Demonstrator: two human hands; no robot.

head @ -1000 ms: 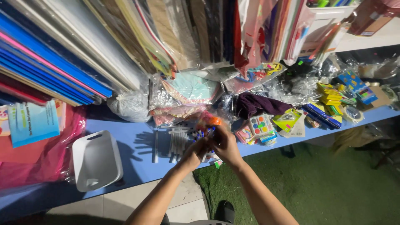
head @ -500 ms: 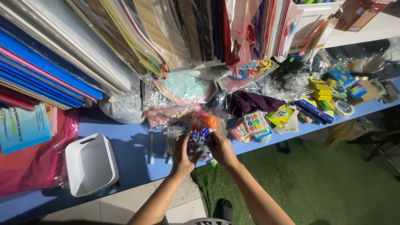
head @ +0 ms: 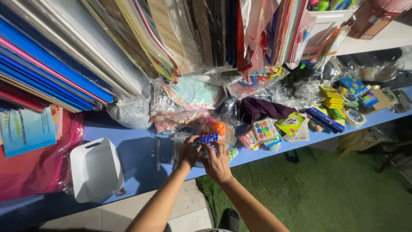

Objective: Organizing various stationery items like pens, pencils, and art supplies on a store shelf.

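Observation:
Both of my hands close around a bundle of white pens with blue caps [head: 207, 139] just above the front of a blue table [head: 137, 154]. My left hand [head: 189, 150] grips the bundle's left side. My right hand [head: 218, 162] covers its lower right part, fingers curled over it. More long white packets [head: 169, 148] lie flat on the table just left of my hands. A clear bag with orange and pink items [head: 214, 126] sits right behind the bundle.
A white plastic basket [head: 95, 168] stands on the table at the left. Stacked coloured paper sheets [head: 56, 68] lean behind. A paint palette set [head: 265, 129], purple cloth [head: 264, 109], yellow packs [head: 332, 98] and tape roll [head: 354, 117] crowd the right. Green turf [head: 326, 189] lies below.
My hands have shifted slightly left and closer together on the pen bundle, the right hand now lying over its lower part. The view has shifted a little.

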